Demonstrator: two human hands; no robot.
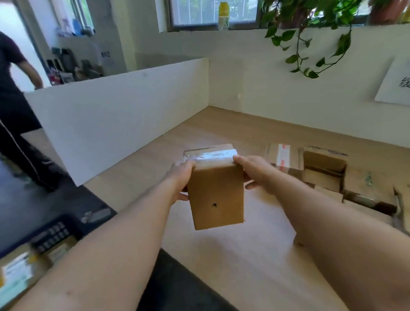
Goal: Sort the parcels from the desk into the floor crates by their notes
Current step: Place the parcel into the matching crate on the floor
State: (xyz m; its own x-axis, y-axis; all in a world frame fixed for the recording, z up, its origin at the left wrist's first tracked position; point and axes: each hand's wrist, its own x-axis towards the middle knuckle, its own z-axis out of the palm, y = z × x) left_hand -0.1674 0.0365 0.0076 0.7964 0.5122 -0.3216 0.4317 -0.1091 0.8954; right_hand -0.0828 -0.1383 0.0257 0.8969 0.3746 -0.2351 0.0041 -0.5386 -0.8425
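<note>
Cardboard parcel (216,197) above desk (250,259), gripped between left hand (180,180), right hand (255,174)

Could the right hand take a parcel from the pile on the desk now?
Probably not yet: the right hand and left hand both grip the brown box. The pile lies close, nothing between.

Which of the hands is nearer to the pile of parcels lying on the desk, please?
Right. The right hand grips the held box on the side facing the pile; the left hand grips the far side.
</note>
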